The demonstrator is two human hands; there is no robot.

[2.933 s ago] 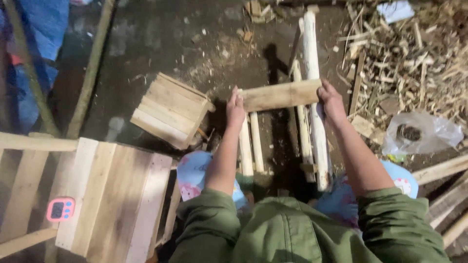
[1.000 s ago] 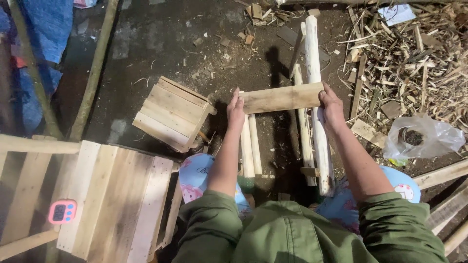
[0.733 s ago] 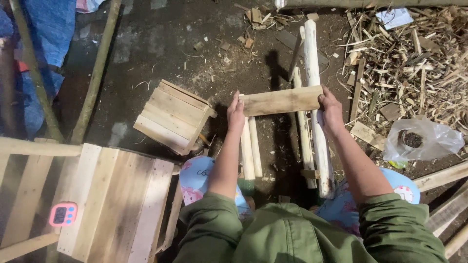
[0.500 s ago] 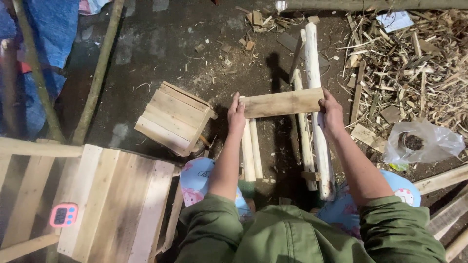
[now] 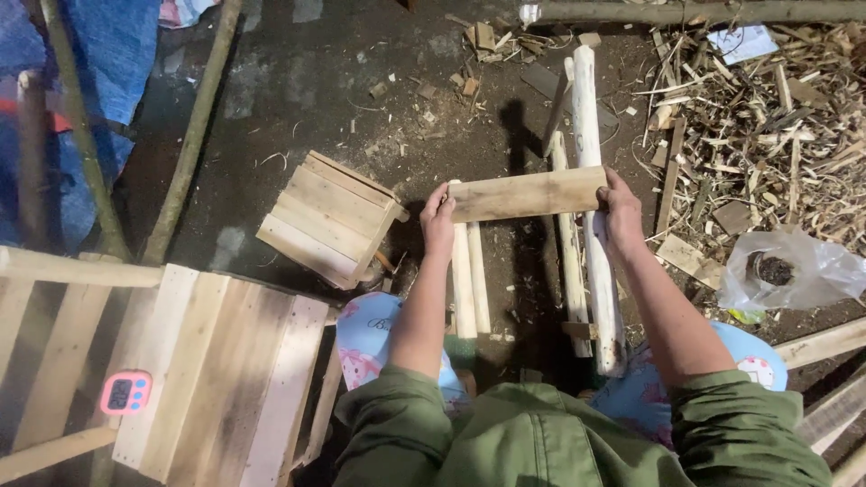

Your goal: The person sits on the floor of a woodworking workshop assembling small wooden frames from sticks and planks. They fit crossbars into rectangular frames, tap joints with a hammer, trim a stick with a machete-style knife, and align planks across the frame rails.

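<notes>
a small pink digital timer point(image 5: 125, 391) with a pale grey screen lies on the wooden pallet point(image 5: 216, 379) at lower left. a clear crumpled plastic bag point(image 5: 794, 271) sits on the ground at right, beside the wood scraps point(image 5: 767, 126). a white-and-blue paper sheet point(image 5: 744, 41) lies at top right.

The board point(image 5: 526, 194) is a short, flat plank of pale, rough-sawn wood with squared ends. It lies crosswise, nearly level, its right end tilted slightly up. It rests across the tops of the poles point(image 5: 591, 225), which are peeled, light-coloured round sticks running away from the person along the dirt floor. Two thin poles lie side by side under the board's left end, and a thicker one with a thinner one beside it pass under its right end. Each end of the board is gripped.
</notes>
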